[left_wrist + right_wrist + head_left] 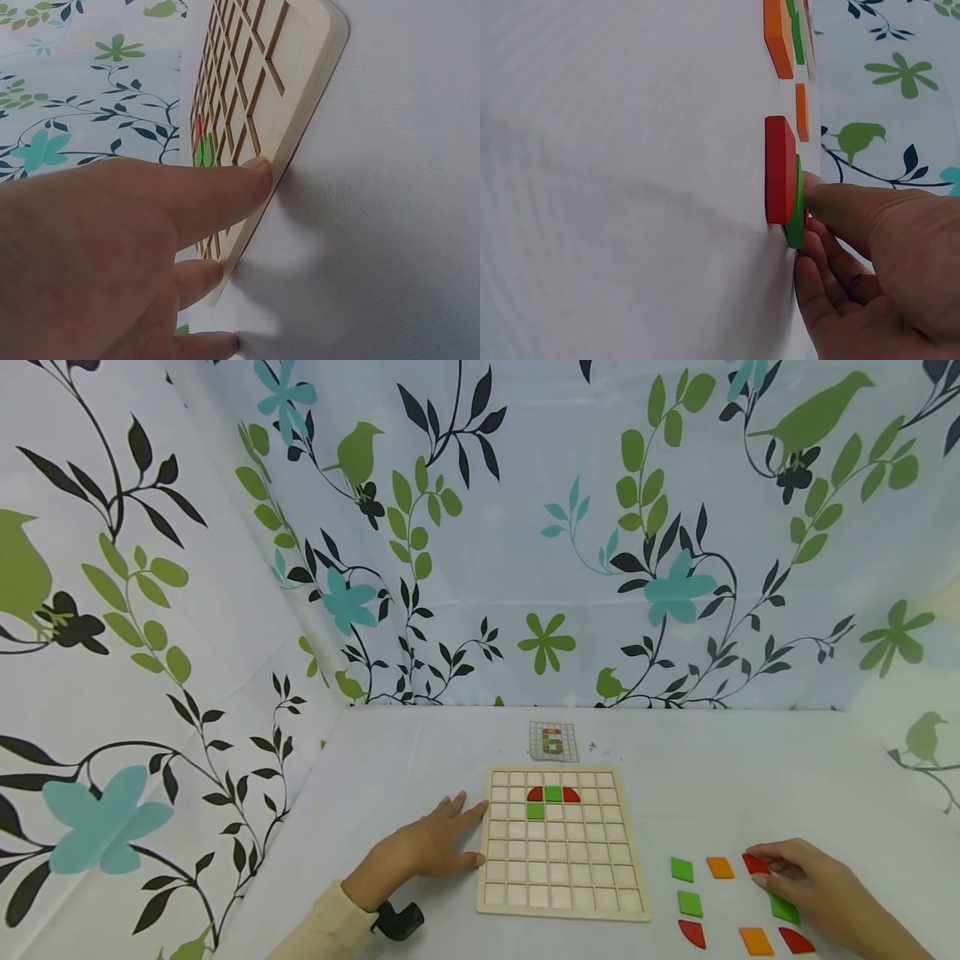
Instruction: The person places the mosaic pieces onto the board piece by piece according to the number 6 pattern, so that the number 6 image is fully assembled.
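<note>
Left hand point(427, 847) flat, fingers straight, pressed against left edge of wooden grid board point(562, 893) on white surface point(712, 777). Behind board, small pattern card point(553, 741), no readable writing. Right of board, right hand point(813, 885) fingertips touching red tile point(754, 863) among loose green and orange tiles; grip unclear.

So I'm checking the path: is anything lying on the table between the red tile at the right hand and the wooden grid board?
Yes. The right hand touches a red tile; an orange tile and a green tile lie between it and the grid board. Both lie flat on the table.
</note>
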`<state>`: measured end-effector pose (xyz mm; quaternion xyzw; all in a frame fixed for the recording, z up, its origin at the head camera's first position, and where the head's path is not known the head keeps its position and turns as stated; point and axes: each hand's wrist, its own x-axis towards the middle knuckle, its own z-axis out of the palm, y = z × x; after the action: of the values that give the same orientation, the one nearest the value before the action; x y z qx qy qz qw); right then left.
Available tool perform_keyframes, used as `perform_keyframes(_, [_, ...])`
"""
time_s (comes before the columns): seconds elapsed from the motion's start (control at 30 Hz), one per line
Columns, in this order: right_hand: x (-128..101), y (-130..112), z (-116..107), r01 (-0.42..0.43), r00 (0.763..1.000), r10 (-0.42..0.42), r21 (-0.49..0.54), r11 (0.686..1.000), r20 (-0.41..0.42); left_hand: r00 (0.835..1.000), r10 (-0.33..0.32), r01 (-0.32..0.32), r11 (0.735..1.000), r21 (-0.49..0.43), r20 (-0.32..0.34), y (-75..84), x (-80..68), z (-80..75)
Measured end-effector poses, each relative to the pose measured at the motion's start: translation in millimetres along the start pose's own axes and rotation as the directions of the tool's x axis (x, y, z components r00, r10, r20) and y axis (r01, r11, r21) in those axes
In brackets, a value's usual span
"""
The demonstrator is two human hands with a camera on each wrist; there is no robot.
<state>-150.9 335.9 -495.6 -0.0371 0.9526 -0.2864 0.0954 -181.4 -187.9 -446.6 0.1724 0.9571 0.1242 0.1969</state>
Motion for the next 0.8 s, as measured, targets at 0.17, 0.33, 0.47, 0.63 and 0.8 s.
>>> perform_keyframes(0.17, [1.0, 3.3, 1.4, 0.009, 1.000, -0.010, -0.006, 1.000, -0.007, 1.000, -0.005, 0.005, 1.000, 0.003, 0.001, 1.2, -1.0, -0.6])
perform_keyframes(0.33, [2.4, 0.5, 1.4, 0.003, 1.000, -0.004, -0.009, 1.000, -0.016, 1.000, 0.006, -0.006, 1.000, 0.011, -0.002, 1.4, -0.9, -1.0])
perform_keyframes(0.47, [4.2, -1.7, 1.4, 0.026, 0.999, -0.028, -0.046, 0.999, -0.042, 1.000, 0.002, -0.002, 1.000, 0.004, 0.001, 1.3, -0.7, -1.5])
perform_keyframes(0.63, [6.1, -3.4, -0.4, 0.007, 1.000, -0.007, -0.035, 0.999, -0.010, 1.000, -0.008, 0.008, 1.000, -0.002, 0.005, 1.1, -0.1, -0.3])
perform_keyframes(0.8, [8.0, -7.6, -1.9, 0.015, 1.000, -0.015, -0.034, 0.999, -0.003, 1.000, -0.008, 0.008, 1.000, 0.002, 0.003, 0.6, -0.7, 0.1])
